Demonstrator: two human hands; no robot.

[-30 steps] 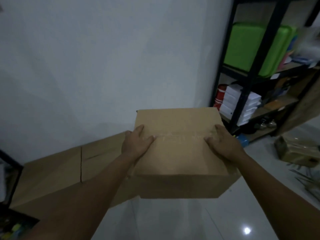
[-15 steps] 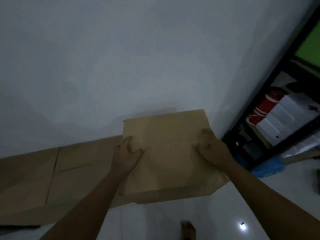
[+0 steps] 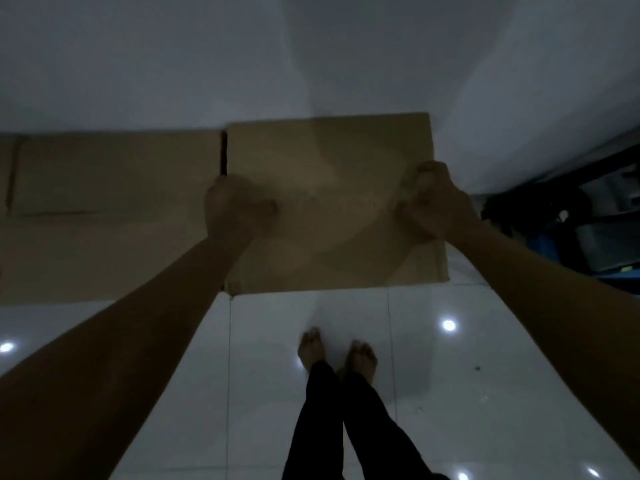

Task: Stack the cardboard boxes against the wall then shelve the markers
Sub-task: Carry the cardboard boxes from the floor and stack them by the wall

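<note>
Box-stacking step: the left hand (image 3: 235,209) and right hand (image 3: 433,202) grip the brown closed cardboard box (image 3: 329,188) set on the white tiled floor (image 3: 450,393) against the wall (image 3: 207,64), beside the larger brown cardboard box (image 3: 110,209). Next, likely releasing it.

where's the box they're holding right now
In the head view the smaller cardboard box sits centre frame on the floor against the white wall, right beside the larger cardboard box on its left, with both hands on its top, dark shelving to its right.

No writing, label, brand or number could be read anywhere. The cardboard box (image 3: 329,188) on the right showed plain brown faces, though the dim, blurred view may have hidden faint print.
</note>
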